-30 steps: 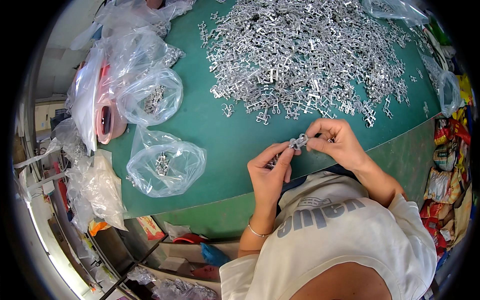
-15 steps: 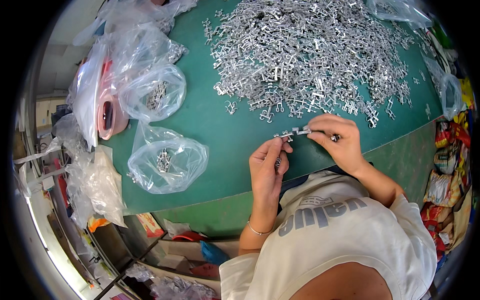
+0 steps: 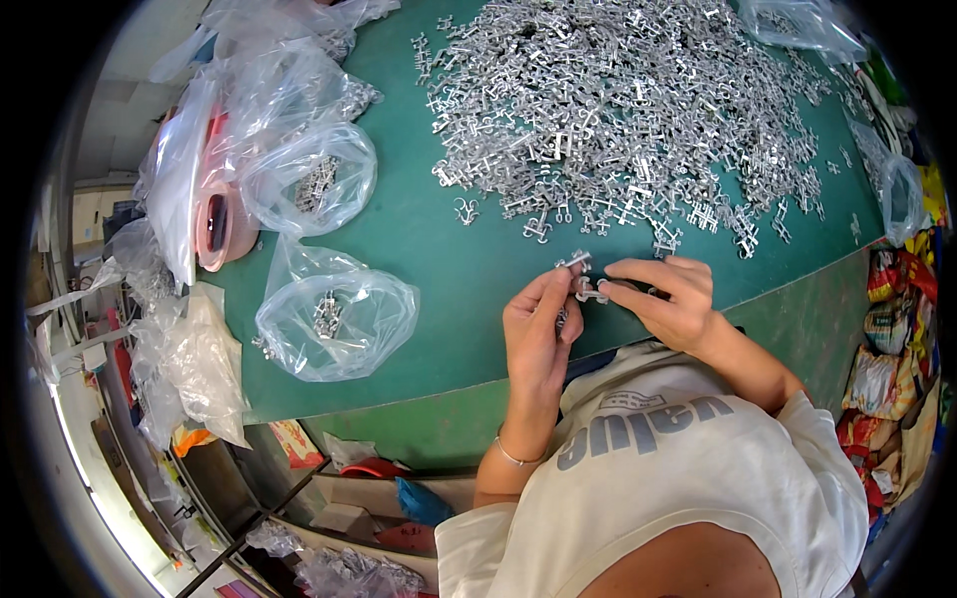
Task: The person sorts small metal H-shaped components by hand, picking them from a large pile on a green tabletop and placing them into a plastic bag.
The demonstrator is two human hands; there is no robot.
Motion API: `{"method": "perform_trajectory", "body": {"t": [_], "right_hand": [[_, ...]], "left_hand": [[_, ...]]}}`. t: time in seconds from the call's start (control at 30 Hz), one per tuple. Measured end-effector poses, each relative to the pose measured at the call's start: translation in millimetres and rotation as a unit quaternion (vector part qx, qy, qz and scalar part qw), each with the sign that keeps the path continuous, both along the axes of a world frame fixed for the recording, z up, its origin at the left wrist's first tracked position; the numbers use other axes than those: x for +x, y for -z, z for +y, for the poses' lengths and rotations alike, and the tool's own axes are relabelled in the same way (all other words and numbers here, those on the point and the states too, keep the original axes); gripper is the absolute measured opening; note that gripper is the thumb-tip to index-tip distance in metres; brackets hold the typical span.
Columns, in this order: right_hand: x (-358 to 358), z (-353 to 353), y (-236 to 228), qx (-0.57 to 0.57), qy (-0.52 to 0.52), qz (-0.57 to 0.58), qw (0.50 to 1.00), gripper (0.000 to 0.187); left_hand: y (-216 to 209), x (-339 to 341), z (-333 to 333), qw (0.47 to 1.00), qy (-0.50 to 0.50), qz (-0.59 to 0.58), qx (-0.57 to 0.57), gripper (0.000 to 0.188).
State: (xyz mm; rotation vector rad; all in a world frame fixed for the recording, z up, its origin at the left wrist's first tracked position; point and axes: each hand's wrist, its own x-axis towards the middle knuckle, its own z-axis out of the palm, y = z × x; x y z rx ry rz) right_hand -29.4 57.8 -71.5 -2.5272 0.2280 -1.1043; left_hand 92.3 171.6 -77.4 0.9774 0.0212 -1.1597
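Note:
Between the thumb and fingers of my left hand (image 3: 538, 324) is a small silvery metal piece (image 3: 575, 261) with curled ends. More metal shows lower in that hand's curled fingers, partly hidden. My right hand (image 3: 676, 304) pinches another small metal piece (image 3: 590, 290) by its thumb and fingertips, close against the left fingers. Whether the two pieces touch, I cannot tell. Something dark and metallic also peeks out under the right fingers. Both hands are just above the near side of the green table (image 3: 459, 349), in front of a large pile of similar metal pieces (image 3: 618, 120).
On the left of the table are an open clear bag (image 3: 384, 334) with a few metal pieces, a second bag (image 3: 349, 204) behind it, and a pink container (image 3: 221, 227). Crumpled plastic (image 3: 199, 359) hangs over the left edge. Colourful packages (image 3: 882, 374) are stacked at the right.
My right hand has come nearer to my left and slightly lower. Its metal piece, previously level with the left one and end to end, now lies below it. My left hand has barely moved.

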Motion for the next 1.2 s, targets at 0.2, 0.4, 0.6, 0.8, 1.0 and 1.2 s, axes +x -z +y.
{"method": "perform_trajectory", "body": {"t": [0.2, 0.4, 0.6, 0.8, 1.0, 1.2], "right_hand": [[0, -11, 11, 0.040, 0.059, 0.195, 0.978, 0.028], [-10, -6, 11, 0.041, 0.053, 0.192, 0.979, 0.025], [-4, -9, 3, 0.219, 0.116, 0.130, 0.960, 0.017], [11, 3, 6, 0.143, 0.127, 0.169, 0.967, 0.021], [9, -6, 10, 0.159, 0.110, 0.166, 0.967, 0.011], [-3, -18, 8, 0.161, 0.069, 0.178, 0.968, 0.027]], "left_hand": [[-6, 0, -3, 0.976, -0.009, -0.188, 0.106, 0.026], [-8, -2, 15, 0.922, 0.038, -0.344, 0.172, 0.023], [-8, -5, 8, 0.976, 0.032, -0.206, 0.065, 0.028], [-4, 6, 10, 0.934, -0.095, 0.300, -0.167, 0.045], [-9, 8, 9, 0.907, -0.097, 0.323, -0.252, 0.054], [-9, 8, 8, 0.886, -0.112, 0.371, -0.254, 0.059]]}}
